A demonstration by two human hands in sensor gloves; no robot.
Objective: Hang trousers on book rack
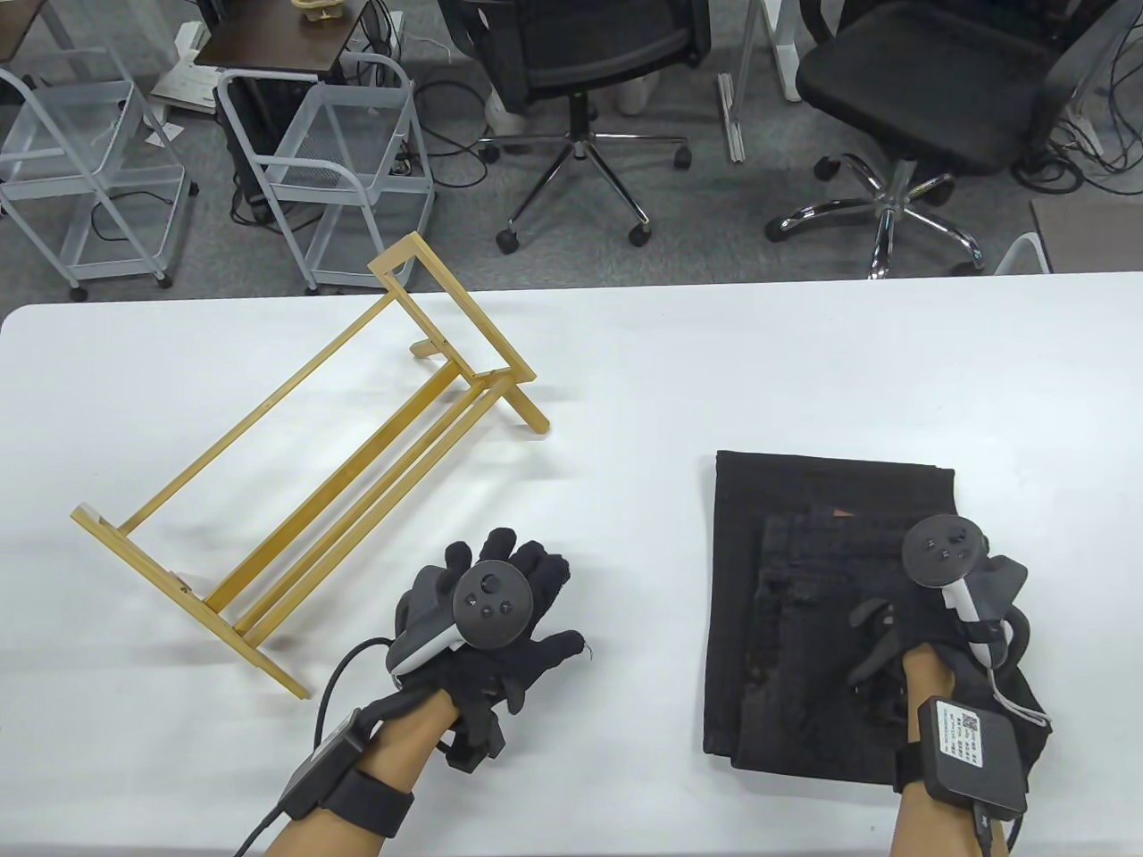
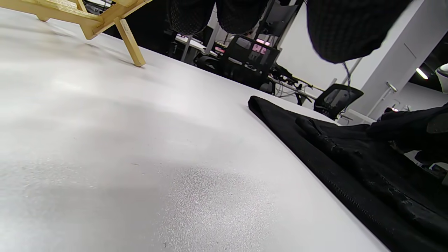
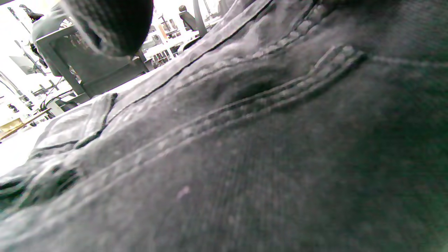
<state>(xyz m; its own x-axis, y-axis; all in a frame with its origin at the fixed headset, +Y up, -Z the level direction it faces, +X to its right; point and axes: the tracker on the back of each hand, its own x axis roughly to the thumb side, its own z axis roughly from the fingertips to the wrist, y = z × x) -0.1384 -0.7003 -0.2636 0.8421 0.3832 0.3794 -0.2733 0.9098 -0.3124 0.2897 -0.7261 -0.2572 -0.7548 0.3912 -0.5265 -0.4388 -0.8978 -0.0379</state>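
Observation:
A wooden book rack stands on the left half of the white table, set diagonally; one of its feet shows in the left wrist view. Folded black trousers lie flat at the right front, also in the left wrist view, and fill the right wrist view. My left hand rests flat on the bare table between rack and trousers, fingers spread, holding nothing. My right hand lies on the trousers near their right front corner; black glove on black cloth hides how its fingers lie.
Two office chairs and wire carts stand on the floor beyond the table's far edge. Bare table surface lies between the rack and the trousers.

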